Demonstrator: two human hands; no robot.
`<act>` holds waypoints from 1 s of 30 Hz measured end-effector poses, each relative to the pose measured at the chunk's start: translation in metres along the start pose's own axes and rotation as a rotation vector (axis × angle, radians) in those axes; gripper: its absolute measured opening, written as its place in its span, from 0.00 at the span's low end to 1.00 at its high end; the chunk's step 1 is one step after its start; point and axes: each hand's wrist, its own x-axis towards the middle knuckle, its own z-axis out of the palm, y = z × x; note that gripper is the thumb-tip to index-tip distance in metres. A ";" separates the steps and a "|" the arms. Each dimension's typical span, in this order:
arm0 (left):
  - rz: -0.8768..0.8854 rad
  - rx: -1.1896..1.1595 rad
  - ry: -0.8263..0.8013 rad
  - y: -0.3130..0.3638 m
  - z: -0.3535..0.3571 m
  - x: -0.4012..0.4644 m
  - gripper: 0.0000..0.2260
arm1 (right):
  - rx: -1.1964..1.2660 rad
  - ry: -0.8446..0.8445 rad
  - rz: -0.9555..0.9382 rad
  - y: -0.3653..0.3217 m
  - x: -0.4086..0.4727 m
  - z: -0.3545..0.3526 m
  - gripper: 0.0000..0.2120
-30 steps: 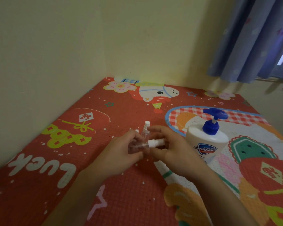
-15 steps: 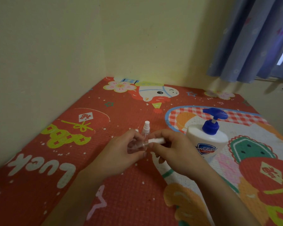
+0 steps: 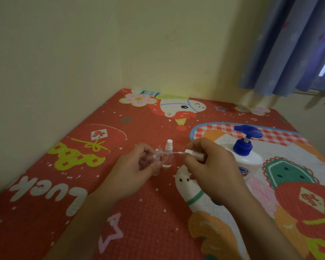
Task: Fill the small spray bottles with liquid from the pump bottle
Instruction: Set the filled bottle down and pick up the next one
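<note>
Fingers of the left hand [image 3: 133, 171] curl round a clear small spray bottle [image 3: 154, 160], tipping its open neck toward the right, probably to free it for filling. Opposite, the right hand [image 3: 210, 169] pinches the white spray head [image 3: 194, 154], whose thin dip tube [image 3: 172, 153] reaches across to the bottle's mouth, so the head looks pulled nearly clear. Just behind the two hands a second spray bottle [image 3: 167, 156] stands upright and capped on the red play mat [image 3: 83, 184], near its middle. Toward the mat's right edge stands the white pump bottle [image 3: 247, 158] with its blue pump, close beside the right wrist, handy for dispensing next.
</note>
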 end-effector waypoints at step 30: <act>-0.050 -0.349 0.068 0.005 0.011 0.004 0.12 | 0.062 0.288 0.147 0.045 0.005 0.075 0.13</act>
